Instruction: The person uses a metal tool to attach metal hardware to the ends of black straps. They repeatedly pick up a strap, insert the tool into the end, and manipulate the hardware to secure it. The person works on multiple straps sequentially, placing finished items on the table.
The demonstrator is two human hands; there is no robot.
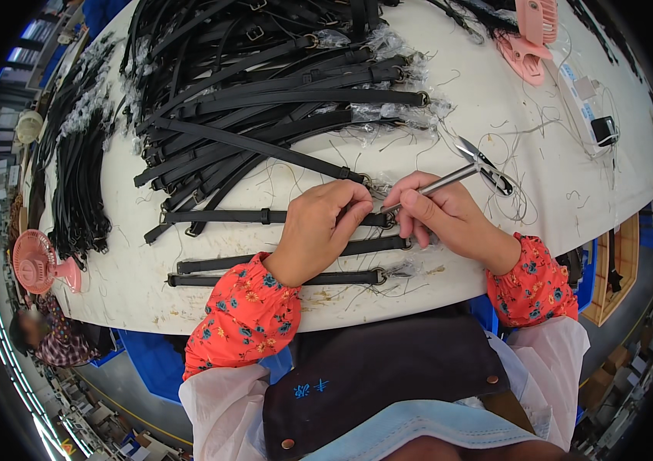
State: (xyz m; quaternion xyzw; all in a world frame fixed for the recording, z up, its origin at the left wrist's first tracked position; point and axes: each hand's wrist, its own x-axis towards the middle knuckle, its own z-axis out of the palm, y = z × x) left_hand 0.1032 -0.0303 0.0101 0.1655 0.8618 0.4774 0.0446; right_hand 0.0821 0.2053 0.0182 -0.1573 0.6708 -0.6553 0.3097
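A black strap [219,217] with a metal ring at its right end lies across the near part of the white table. My left hand [315,230] is closed at that end, thumb and forefinger pinched by the ring. My right hand [453,219] grips a slim silver pen-shaped tool [449,179], its tip reaching the ring end between both hands. Fingers partly hide the contact point. Nearer to me lie two more black straps [211,265], roughly parallel. Just beyond the right hand rest thread snips [488,167] with black handles.
A large heap of black straps [265,100], some with clear plastic wrap, covers the far middle. A bundle of thin black straps [81,184] lies at left. Pink fans [34,261] stand at the table edges. A white power strip [581,107] and loose threads lie at right.
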